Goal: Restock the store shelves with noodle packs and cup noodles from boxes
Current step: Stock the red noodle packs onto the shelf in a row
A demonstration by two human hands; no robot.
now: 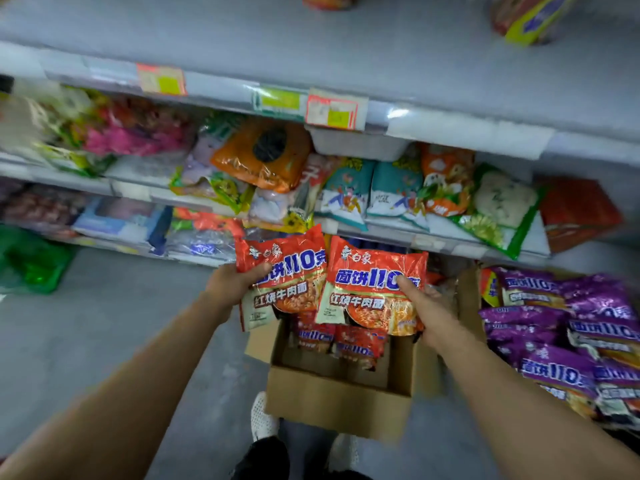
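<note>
My left hand (232,284) grips a red noodle pack (287,271) by its left edge, thumb on the front. My right hand (429,306) holds a second red noodle pack (367,285), thumb pressed on its front. Both packs hang side by side above an open cardboard box (332,396) on the floor. Two more red packs (343,341) lie inside the box. In front of me stands the shelf (433,242), its lower tiers filled with mixed noodle bags.
A second box at right holds several purple noodle packs (561,341). A green bag (31,261) lies on the floor at left. My white shoes (263,417) stand against the box. The upper shelf (311,39) is mostly bare, with a package (530,15) at right.
</note>
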